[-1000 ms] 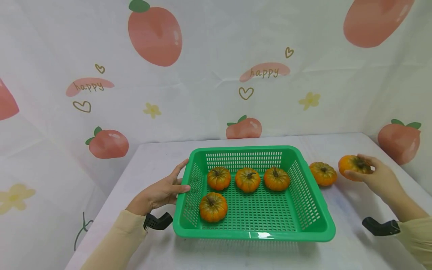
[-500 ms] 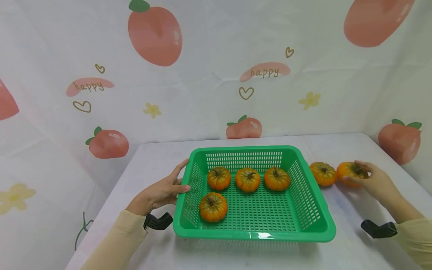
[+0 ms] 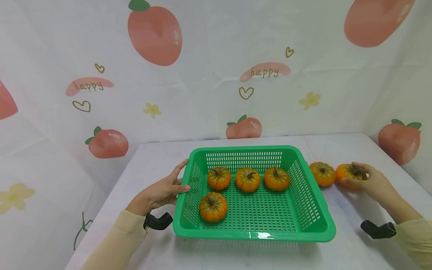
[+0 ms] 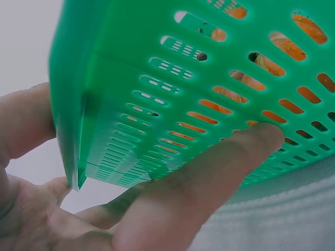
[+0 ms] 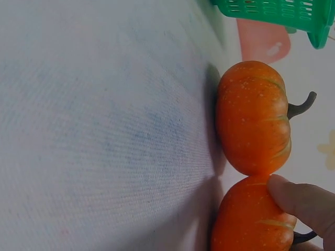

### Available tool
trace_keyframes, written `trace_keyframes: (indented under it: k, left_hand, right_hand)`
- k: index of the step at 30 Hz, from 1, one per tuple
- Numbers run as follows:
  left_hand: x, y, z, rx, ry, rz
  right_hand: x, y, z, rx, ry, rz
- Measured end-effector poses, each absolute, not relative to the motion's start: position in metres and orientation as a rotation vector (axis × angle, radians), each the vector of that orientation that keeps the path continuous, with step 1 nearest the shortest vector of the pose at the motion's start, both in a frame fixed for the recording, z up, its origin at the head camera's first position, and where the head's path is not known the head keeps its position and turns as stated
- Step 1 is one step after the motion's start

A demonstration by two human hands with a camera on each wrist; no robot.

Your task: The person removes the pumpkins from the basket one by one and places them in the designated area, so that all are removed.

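A green plastic basket (image 3: 249,235) holds several small orange pumpkins, three in a back row and one pumpkin (image 3: 213,207) at front left. My left hand (image 3: 165,192) grips the basket's left side, thumb at the rim; in the left wrist view, a finger (image 4: 209,172) presses against its slotted outer wall. Right of the basket, my right hand (image 3: 376,183) holds another pumpkin (image 3: 349,175) low at the table, thumb on its near side. A neighbouring pumpkin (image 3: 323,174) sits between it and the basket. In the right wrist view the held pumpkin (image 5: 251,219) meets its neighbour (image 5: 251,117).
A white-covered table (image 3: 162,157) bears everything. Behind it hangs a white cloth (image 3: 202,97) printed with peaches, hearts and flowers. Each wrist carries a black camera mount, the right mount (image 3: 378,229) close over the table. A thin green cord (image 3: 83,228) hangs at the left.
My right hand has lowered its pumpkin and shifted it slightly left, up against the neighbouring pumpkin. My left hand and the basket have stayed in place.
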State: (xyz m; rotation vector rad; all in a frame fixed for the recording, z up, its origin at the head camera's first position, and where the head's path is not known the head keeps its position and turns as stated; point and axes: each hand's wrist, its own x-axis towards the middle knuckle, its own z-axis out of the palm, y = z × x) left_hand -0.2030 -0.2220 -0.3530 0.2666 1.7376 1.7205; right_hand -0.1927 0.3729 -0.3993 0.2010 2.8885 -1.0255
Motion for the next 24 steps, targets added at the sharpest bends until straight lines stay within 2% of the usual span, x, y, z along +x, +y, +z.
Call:
trace_keyframes:
  k: [24]
  left_hand:
    - [-0.2033, -0.2219, -0.3530, 0.257, 1.734, 1.726]
  right_hand:
    - [-0.1963, 0.3768, -0.3967, 0.149, 2.803, -0.980]
